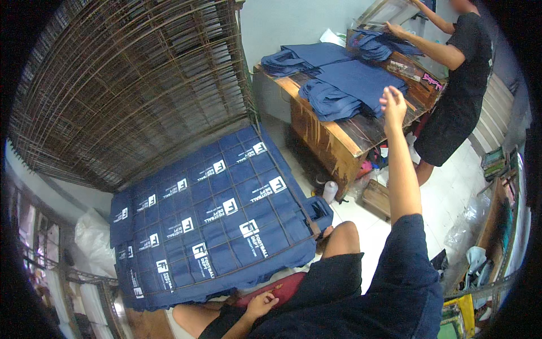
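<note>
fingers of the right hand (393, 104) were spread and loose, grasping nothing, stretched out over the stack of plain navy bags (361, 85) on the wooden table (333, 138), while the left hand (261, 305) rested slack and empty on the person's lap beside a red cushion (285, 285). printed navy bags (209, 220) lay in overlapping rows under a wire grid on the rack (130, 85) at the person's left, and a co-worker's hand (395, 28) was on another pile at the table's far end. risk, as i judged it: reaching that far from a seat could drag the top bags off the folded stack and spill them over the table edge.
</note>
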Action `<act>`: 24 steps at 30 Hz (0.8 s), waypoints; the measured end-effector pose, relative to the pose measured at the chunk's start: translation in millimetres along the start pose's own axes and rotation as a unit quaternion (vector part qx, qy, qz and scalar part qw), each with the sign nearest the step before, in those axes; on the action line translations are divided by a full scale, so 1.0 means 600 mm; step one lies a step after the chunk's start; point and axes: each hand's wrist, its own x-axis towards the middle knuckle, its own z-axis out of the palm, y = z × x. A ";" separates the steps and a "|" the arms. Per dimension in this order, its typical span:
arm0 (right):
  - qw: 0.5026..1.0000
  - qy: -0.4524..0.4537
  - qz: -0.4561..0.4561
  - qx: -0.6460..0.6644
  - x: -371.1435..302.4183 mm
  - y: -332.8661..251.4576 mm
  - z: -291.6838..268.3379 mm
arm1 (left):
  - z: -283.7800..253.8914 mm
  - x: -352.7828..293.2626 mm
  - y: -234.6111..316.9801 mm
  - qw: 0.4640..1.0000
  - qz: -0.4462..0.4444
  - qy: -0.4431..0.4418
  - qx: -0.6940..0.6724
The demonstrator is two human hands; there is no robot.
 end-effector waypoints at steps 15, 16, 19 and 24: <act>0.942 0.280 0.182 -0.027 0.201 0.085 0.058 | -0.012 -0.016 0.040 0.997 -0.068 -0.012 0.046; 0.903 0.309 0.163 -0.250 0.176 0.068 0.058 | -0.008 -0.021 0.041 0.996 -0.074 -0.004 0.046; 0.750 0.431 0.165 -0.473 0.173 0.060 0.012 | -0.008 -0.026 0.050 0.995 -0.083 -0.006 0.059; 0.872 0.315 0.248 -0.280 0.180 0.117 -0.099 | -0.007 -0.032 0.067 0.990 -0.100 -0.002 0.099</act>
